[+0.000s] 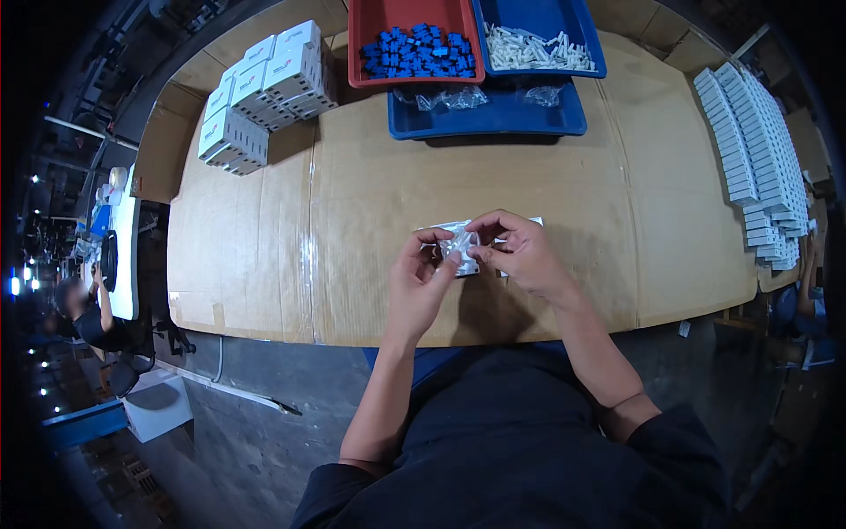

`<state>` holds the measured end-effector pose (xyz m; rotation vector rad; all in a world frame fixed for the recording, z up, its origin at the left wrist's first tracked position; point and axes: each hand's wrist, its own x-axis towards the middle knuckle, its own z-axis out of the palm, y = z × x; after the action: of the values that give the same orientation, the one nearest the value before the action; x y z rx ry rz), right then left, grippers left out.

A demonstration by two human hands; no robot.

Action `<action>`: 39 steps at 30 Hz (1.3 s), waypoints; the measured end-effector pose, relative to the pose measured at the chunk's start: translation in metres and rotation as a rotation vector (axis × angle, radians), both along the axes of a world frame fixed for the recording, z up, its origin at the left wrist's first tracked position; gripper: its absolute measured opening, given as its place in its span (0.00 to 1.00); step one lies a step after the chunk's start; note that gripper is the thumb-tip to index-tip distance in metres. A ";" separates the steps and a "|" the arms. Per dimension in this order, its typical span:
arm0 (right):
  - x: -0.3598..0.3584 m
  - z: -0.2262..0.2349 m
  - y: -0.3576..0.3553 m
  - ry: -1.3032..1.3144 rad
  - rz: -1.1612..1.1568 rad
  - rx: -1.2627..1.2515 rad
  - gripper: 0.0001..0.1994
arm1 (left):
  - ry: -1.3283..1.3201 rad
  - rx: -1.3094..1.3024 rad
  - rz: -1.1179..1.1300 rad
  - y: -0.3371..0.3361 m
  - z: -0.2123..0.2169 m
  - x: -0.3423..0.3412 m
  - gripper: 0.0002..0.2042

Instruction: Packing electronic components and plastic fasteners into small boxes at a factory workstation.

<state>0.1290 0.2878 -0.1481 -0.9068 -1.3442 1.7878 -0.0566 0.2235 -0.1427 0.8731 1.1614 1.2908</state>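
Left hand: the left hand [418, 280] has thumb and fingers closed in a pinch on the near-left side of a small, crinkled, clear plastic packet [459, 244].
Right hand: the right hand [526, 256] pinches the same packet from the right, thumb below, fingertips above.
Packet: between both sets of fingertips, over the near middle of the tan cardboard work surface [238, 242]; contents too small to tell.
Under hands: white pieces [470, 266], mostly covered; shape unclear.
Far side, centre: red plastic tray [414, 12] of small bright-blue parts [419, 53]; beside it, blue plastic tray [529, 12] of slim white pieces [538, 55].
Below those: second blue tray [486, 123], clear crumpled plastic showing.
Far left: stacked white cartons [295, 70].
Right edge: long, tight rows of thin white boxes [758, 150].
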 end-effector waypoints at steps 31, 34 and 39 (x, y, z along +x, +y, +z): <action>-0.013 -0.032 -0.002 -0.518 -0.132 0.549 0.11 | 1.083 0.281 -0.088 0.014 -0.019 -0.042 0.08; -0.011 -0.029 0.000 -0.607 -0.074 0.655 0.10 | 1.093 0.253 -0.134 0.016 -0.017 -0.043 0.07; -0.005 -0.022 0.002 -0.646 0.026 0.650 0.07 | 1.049 0.274 -0.161 0.012 -0.017 -0.042 0.07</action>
<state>0.1239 0.2899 -0.1698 -1.1174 -2.1668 0.9556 -0.0985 0.2358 -0.1594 1.9304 1.6589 0.8381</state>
